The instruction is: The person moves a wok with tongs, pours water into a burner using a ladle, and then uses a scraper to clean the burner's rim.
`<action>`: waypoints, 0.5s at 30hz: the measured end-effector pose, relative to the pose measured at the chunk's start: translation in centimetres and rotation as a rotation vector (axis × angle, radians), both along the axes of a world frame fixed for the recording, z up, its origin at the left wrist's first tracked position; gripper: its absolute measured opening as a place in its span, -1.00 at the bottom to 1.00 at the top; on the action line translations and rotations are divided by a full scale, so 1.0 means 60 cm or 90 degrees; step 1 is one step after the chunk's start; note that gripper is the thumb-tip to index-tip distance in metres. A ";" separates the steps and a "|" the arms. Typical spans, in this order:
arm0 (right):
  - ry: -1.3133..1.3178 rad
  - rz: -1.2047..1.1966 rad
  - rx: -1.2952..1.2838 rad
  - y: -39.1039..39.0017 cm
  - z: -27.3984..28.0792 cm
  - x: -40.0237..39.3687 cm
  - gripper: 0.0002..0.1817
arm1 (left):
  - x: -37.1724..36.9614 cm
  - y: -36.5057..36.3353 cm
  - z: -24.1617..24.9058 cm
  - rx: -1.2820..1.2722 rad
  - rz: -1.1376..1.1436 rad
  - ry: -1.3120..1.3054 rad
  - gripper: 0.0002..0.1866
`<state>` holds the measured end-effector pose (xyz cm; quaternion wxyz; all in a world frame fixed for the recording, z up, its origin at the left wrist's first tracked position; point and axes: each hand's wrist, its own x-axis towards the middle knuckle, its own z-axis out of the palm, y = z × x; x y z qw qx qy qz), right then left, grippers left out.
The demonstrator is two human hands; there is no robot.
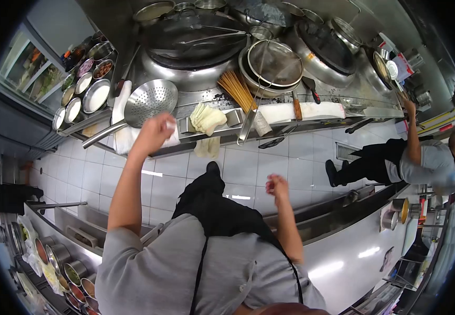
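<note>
My left hand is raised at the counter edge, beside the perforated metal ladle, its fingers curled; what they hold, if anything, I cannot make out. Curled in too, my right hand hangs above the tiled floor, with its contents hidden. A folded pale cloth lies on the counter's front edge, right of my left hand. Farther right are a bamboo brush and a round strainer resting over a pot.
Large woks stand on the stove behind. Bowls of ingredients line the left side. A co-worker stands at the far right by the stove. Behind me runs a steel counter with pots.
</note>
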<state>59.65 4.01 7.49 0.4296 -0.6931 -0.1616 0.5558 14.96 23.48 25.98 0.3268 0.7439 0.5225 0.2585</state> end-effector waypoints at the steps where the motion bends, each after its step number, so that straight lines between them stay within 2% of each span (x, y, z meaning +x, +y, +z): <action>1: -0.043 0.037 0.048 0.043 0.035 0.018 -0.70 | 0.031 0.027 0.040 0.027 0.015 -0.031 -0.82; 3: -0.143 0.130 0.202 0.144 0.113 0.044 -0.69 | 0.082 0.072 0.089 0.134 0.032 -0.087 -0.74; 6: -0.258 0.215 0.359 0.310 0.255 0.032 -0.73 | 0.147 0.137 0.122 0.416 0.013 -0.027 -0.61; 7: -0.306 0.244 0.411 0.361 0.297 0.020 -0.73 | 0.165 0.161 0.119 0.446 0.034 0.017 -0.53; 9: -0.466 0.318 0.479 0.456 0.372 -0.010 -0.75 | 0.198 0.204 0.109 0.493 0.068 0.103 -0.33; 12: -0.653 0.422 0.510 0.577 0.458 -0.071 -0.70 | 0.233 0.261 0.087 0.511 0.134 0.194 -0.27; 13: -0.710 0.447 0.509 0.614 0.478 -0.092 -0.70 | 0.239 0.277 0.082 0.537 0.150 0.212 -0.32; 15: -0.826 0.503 0.505 0.687 0.482 -0.123 -0.69 | 0.246 0.289 0.093 0.440 0.148 0.173 -0.42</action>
